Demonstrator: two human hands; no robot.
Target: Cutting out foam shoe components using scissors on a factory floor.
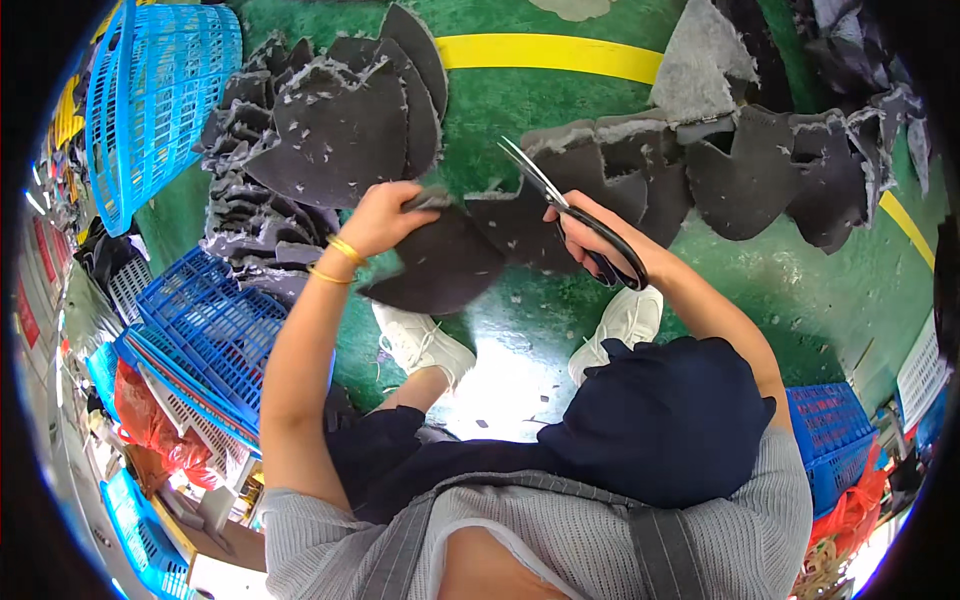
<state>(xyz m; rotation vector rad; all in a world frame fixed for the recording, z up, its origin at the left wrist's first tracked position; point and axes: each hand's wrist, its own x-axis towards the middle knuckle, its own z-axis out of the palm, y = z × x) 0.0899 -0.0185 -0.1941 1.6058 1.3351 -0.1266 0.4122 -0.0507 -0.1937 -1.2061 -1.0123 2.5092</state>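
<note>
In the head view, my left hand [388,219] is closed on the upper edge of a dark grey felt piece [447,262], which hangs above the green floor, slightly blurred at its lower left. My right hand [590,235] grips black-handled scissors [552,190]. Their metal blades point up and to the left, a little apart, and are clear of the held piece. Beyond my left hand lies a heap of similar felt pieces [335,135] with frayed pale edges. A row of more such pieces [745,175] spreads across the floor past my right hand.
A light blue basket [165,90] stands at the far left, with blue crates [215,315] nearer. Another blue crate [828,435] sits at the right beside a red bag [855,500]. A yellow line [550,55] crosses the floor. My white shoes [425,345] are below my hands.
</note>
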